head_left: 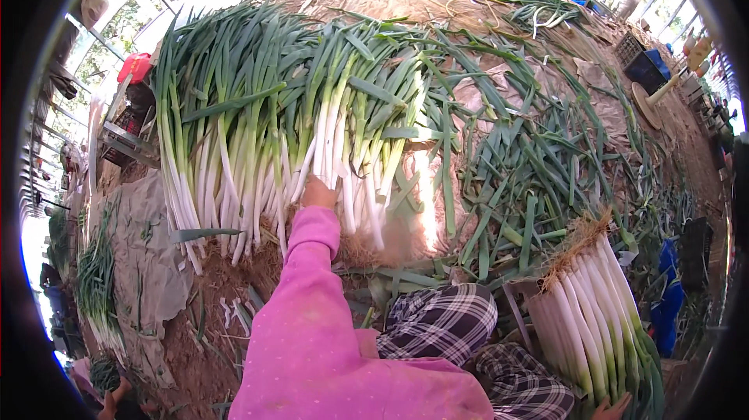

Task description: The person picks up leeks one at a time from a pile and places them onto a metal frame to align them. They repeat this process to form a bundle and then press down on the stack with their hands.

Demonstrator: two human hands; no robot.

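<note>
A wide row of long green onions lies on the ground ahead of me, white stems toward me and green leaves away. My left hand, at the end of a pink sleeve, is closed around a few white stems near the row's right end; its fingertips are partly hidden. At the lower right, a bundle of green onions is tilted, with brown roots up and green leaves down. At the bottom edge my right hand has its fingers around the bundle's green part; the palm is out of view.
Loose cut leaves litter the sheet to the right. A metal-edged plate stands beside the bundle, near my checked trousers. Another pile of green onions lies far left, near another person's hand. Crates stand back right.
</note>
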